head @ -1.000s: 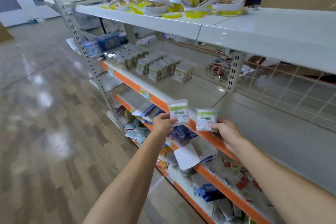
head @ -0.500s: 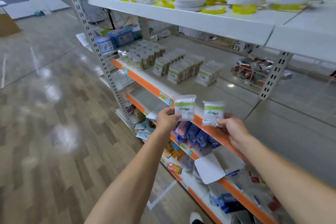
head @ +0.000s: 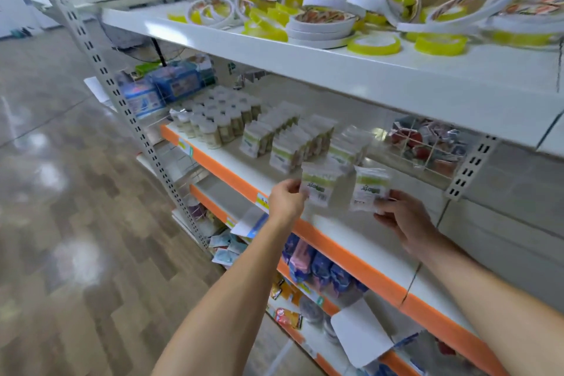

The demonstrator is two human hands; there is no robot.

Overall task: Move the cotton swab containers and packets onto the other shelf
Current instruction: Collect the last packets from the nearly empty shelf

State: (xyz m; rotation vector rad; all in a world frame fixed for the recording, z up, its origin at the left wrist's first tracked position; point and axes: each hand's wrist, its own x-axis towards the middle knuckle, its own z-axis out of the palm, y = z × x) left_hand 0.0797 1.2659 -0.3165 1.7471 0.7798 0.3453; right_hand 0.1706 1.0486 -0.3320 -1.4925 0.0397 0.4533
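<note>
We hold two swab packets above the orange-edged shelf (head: 341, 249): the left hand (head: 285, 200) pinches the left packet (head: 320, 185) by its near edge, the right hand (head: 403, 217) grips the right packet (head: 369, 189) from below. Each is a small clear pouch with a green band and dark print, white inside, blurred. Just beyond them, rows of matching packets (head: 293, 140) stand upright on the shelf, and farther left a block of capped swab jars (head: 219, 117) with pale contents. Tape rolls (head: 329, 12) crowd the top shelf (head: 335, 70).
</note>
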